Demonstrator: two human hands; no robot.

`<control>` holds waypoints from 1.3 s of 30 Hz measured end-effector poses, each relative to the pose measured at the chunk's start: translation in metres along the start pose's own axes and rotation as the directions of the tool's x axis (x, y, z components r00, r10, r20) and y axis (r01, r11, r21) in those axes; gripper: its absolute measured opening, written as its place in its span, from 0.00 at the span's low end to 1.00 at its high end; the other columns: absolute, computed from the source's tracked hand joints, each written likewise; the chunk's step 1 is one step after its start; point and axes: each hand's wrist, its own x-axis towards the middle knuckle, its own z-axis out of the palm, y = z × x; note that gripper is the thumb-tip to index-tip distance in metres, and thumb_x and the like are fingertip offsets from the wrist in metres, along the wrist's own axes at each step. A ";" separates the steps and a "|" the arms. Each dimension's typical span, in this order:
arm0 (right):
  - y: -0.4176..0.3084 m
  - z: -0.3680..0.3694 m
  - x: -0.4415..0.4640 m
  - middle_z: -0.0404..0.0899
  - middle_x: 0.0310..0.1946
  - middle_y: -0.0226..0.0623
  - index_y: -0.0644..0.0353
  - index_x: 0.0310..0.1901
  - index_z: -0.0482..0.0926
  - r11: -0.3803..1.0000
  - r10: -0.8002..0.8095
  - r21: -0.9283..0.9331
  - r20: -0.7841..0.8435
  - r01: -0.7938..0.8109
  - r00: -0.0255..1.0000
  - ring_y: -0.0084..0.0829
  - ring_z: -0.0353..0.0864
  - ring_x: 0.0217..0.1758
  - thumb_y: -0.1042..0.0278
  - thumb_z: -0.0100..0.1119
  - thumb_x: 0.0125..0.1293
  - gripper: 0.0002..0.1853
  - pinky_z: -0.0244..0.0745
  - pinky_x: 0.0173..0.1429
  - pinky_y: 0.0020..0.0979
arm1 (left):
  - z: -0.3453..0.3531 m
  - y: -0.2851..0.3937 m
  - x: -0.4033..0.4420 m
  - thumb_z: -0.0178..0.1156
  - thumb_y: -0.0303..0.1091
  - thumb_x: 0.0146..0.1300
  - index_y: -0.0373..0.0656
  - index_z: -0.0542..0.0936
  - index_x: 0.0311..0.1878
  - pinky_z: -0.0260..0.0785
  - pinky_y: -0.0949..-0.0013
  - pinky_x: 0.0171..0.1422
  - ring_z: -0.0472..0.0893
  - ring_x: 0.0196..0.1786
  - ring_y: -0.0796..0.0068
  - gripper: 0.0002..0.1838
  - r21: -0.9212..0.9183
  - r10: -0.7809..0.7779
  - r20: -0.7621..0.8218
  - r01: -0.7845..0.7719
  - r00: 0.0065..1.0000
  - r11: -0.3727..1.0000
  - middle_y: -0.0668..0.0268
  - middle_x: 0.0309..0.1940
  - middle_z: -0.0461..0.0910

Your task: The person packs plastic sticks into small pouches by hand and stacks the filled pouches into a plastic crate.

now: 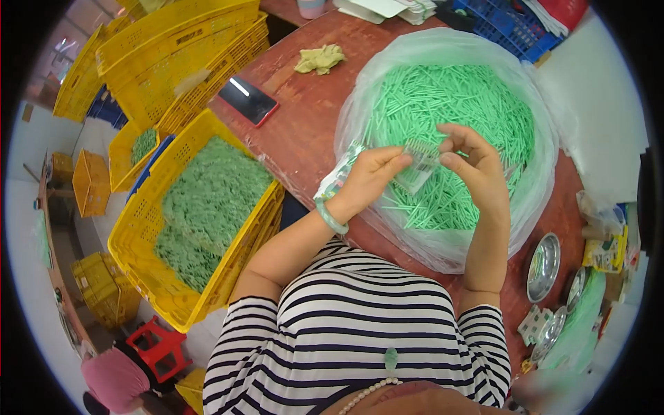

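Note:
Between thumb and fingers, my left hand [377, 173] pinches a small clear plastic packet [416, 169] with a row of thin green sticks showing at its top. Close to the packet's right edge is my right hand [478, 166], fingers curled toward the thumb; whether anything small sits between them cannot be made out. Both hands are above a large clear plastic bag [360, 90], rolled open and heaped with loose light-green sticks [449, 97]. Printed packaging [339, 173] lies behind my left wrist, partly hidden by it.
A yellow crate [131, 238] full of darker green pieces [207, 200] stands at my left, with stacked yellow crates [180, 41] beyond. On the red table [304, 104] lie a phone [247, 102] and a crumpled yellow cloth [319, 59]. Metal bowls [543, 268] sit at right.

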 end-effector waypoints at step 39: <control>0.086 -0.114 -0.003 0.77 0.37 0.31 0.64 0.44 0.77 0.968 -0.041 -0.244 -0.399 -0.063 0.916 0.21 0.74 0.38 0.66 0.55 0.67 0.10 0.72 0.43 0.23 | -0.488 -0.235 -0.382 0.65 0.24 0.46 0.41 0.71 0.60 0.71 0.61 0.49 0.78 0.44 0.61 0.32 -0.053 0.153 -0.974 0.829 -0.165 0.556 0.54 0.50 0.77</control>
